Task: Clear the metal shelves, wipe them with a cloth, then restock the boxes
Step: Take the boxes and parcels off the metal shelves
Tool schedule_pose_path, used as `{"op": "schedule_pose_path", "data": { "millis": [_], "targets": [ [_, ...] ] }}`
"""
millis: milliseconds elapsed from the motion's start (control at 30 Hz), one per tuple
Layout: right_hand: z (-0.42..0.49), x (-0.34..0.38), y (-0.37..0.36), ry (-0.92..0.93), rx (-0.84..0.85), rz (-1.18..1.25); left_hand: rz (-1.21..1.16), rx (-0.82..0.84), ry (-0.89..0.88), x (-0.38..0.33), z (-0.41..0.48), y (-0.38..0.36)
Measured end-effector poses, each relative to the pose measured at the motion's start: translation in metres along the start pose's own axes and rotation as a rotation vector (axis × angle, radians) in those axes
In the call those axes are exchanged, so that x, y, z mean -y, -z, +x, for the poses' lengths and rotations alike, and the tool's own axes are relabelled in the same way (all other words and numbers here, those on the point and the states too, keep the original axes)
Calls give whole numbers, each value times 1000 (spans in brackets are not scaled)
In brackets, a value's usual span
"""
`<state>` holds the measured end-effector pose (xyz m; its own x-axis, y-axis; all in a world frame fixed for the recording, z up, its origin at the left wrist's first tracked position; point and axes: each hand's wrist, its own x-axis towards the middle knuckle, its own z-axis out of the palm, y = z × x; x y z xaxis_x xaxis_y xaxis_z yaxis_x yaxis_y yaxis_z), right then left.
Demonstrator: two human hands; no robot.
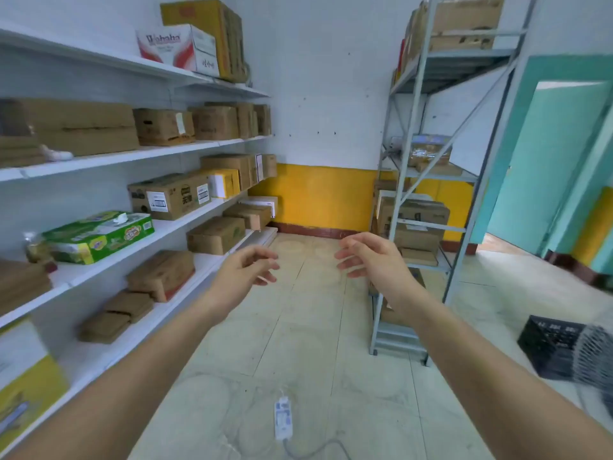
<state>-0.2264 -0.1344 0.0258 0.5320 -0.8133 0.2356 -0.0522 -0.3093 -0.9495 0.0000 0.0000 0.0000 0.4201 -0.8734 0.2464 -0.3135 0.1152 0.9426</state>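
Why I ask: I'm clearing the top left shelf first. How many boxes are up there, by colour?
White-and-red Wahaha box: 1
Yellow carton: 1
Total: 2 on the top shelf. The brown edges behind the yellow carton are too unclear to count.

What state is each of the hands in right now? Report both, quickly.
Left hand: open, fingers loosely curled, holding nothing.
Right hand: open, fingers relaxed, holding nothing.

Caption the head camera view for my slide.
Empty left hand and right hand reach out between box-filled white shelves and grey rack.
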Motion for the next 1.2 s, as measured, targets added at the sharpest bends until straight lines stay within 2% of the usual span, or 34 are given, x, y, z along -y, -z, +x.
{"op": "schedule_pose_path", "data": {
  "millis": [267,467,633,800,1000,1200],
  "targets": [
    [153,-79,25,-144,-137,74,-111,14,101,49,204,-35],
    [255,-143,61,-192,-153,57,-138,66,44,74,324,-81],
    [379,-202,93,-186,-111,47,-114,45,46,125,441,-109],
    [549,-253,117,-236,-61,119,-122,-41,84,156,578,-125],
    [715,-260,106,-232,56,137,-179,-181,160,197,688,-111],
    [851,-280,94,-114,156,53,-174,-265,133,236,823,-93]
  ]
}}
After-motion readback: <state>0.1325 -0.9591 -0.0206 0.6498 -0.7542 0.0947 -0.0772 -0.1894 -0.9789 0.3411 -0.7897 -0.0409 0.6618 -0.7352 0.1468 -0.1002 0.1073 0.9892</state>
